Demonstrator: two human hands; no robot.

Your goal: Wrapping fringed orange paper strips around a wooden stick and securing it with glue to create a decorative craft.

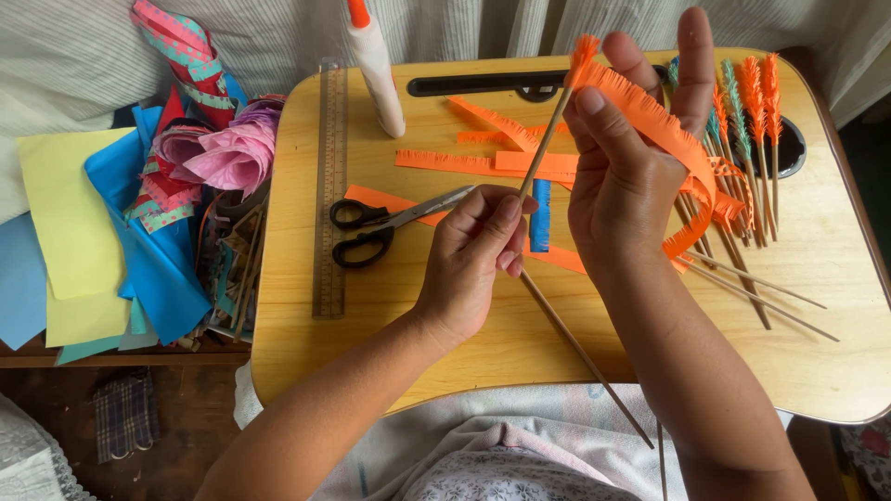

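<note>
My left hand (478,246) pinches a thin wooden stick (545,148) near its middle, holding it upright over a wooden lap table (445,334). My right hand (631,167) holds a fringed orange paper strip (682,153) against the stick's top end. The strip's tip is wrapped around that end, and the rest curls down over the back of my right hand.
Black-handled scissors (376,227), a wooden ruler (329,186), a glue bottle (376,65), cut orange strips (483,162) and a blue piece (540,218) lie on the table. Finished orange and teal fringed sticks (747,121) lie at right. Coloured paper sheets (102,232) pile at left.
</note>
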